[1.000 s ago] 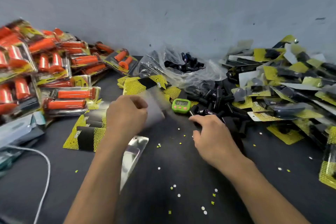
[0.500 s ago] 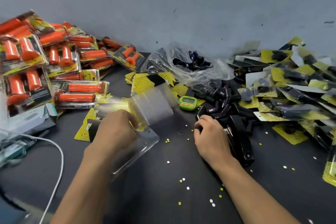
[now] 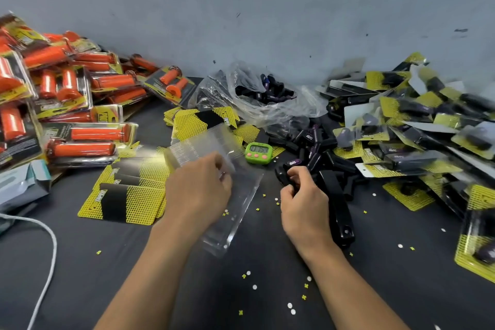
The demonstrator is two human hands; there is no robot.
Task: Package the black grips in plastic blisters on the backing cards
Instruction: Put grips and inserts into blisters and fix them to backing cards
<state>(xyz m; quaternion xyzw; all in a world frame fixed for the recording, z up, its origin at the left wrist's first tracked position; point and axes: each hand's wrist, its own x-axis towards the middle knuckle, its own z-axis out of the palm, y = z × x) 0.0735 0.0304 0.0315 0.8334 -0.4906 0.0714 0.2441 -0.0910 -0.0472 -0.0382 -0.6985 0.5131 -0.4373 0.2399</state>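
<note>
My left hand [image 3: 199,190] holds a clear plastic blister [image 3: 235,211] by its upper part; the blister hangs down over the dark table. My right hand [image 3: 302,198] curls its fingers round a black grip [image 3: 283,175] at the near edge of a loose heap of black grips [image 3: 316,147]. Yellow-and-black backing cards [image 3: 128,201] lie fanned out left of my left hand. More cards [image 3: 203,120] sit behind a stack of clear blisters [image 3: 198,147].
Packaged orange grips [image 3: 80,104] pile up at the left. Finished black-grip packs [image 3: 417,126] heap at the right. A clear bag of grips [image 3: 262,91] lies by the wall, a green timer [image 3: 258,153] ahead, a black stapler [image 3: 338,211] beside my right wrist, a white cable [image 3: 45,270] near left.
My left hand has brought the blister right and nearer the middle. My right hand has closed on a black grip at the heap's edge and pulled it slightly back.
</note>
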